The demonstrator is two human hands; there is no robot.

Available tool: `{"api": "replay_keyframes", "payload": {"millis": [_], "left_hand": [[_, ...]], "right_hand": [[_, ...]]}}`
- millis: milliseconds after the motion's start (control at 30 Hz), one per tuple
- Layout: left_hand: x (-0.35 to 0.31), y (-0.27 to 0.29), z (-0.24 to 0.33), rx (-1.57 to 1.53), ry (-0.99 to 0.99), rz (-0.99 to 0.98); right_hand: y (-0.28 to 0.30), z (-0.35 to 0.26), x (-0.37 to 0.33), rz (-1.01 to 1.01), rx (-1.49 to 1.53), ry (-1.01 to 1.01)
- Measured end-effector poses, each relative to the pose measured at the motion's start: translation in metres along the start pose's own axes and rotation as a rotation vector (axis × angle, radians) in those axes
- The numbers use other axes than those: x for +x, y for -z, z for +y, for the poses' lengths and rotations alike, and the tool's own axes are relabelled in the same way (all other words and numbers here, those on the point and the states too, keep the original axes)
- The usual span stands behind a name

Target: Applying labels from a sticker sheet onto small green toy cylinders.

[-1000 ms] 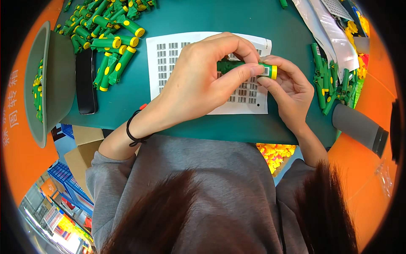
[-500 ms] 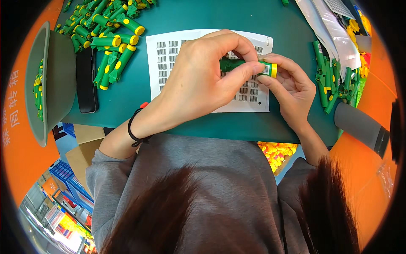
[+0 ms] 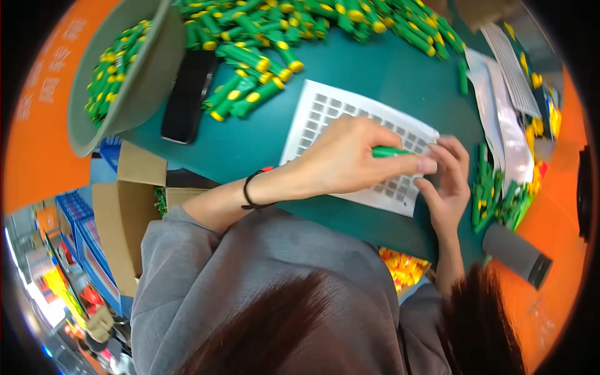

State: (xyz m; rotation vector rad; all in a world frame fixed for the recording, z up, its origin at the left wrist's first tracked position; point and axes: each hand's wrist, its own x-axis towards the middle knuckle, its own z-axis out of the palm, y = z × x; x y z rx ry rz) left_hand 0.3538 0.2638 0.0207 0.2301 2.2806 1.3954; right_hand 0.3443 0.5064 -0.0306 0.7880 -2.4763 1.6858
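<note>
A slim green plastic tube (image 3: 389,152) lies across the white perforated label sheet (image 3: 325,115) on the dark green tabletop (image 3: 387,69). Only a short section of the tube shows; both ends are hidden by fingers. The left hand (image 3: 350,159) covers the middle of the sheet, fingers closed around the tube. The right hand (image 3: 447,184) sits at the sheet's right edge, fingers curled against the tube's tip; whether it pinches the tube cannot be told. Beyond the sheet's far edge lies a heap of green tubes with yellow caps (image 3: 281,37), partly cut off at the frame top. Left of the sheet lies a black flat device (image 3: 187,94), then a grey-green bowl (image 3: 147,81) holding more tubes. Right of the sheet, white strips (image 3: 500,119) and further green pieces (image 3: 494,194) blur toward the rim.
</note>
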Motion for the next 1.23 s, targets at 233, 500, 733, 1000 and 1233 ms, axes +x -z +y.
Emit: {"api": "replay_keyframes", "payload": {"millis": [233, 500, 733, 1000, 1233], "left_hand": [[-0.112, 0.173, -0.051, 0.560, -0.236, 1.553], [-0.065, 0.041, -0.068, 0.328, -0.243, 0.839], [-0.041, 0.020, -0.067, 0.002, -0.270, 0.615], [-0.047, 0.033, -0.077, -0.425, -0.275, 0.504], [-0.059, 0.033, -0.067, -0.314, -0.272, 0.500]], "right_hand": [[0.000, 0.002, 0.001, 0.064, -0.146, -0.266], [-0.014, 0.001, 0.012, 0.088, -0.418, -0.179], [-0.006, 0.013, 0.005, 0.161, -0.147, -0.282], [0.013, 0.019, 0.007, 0.126, 0.456, -0.446], [0.019, -0.001, 0.006, -0.024, 0.364, -0.308]]}}
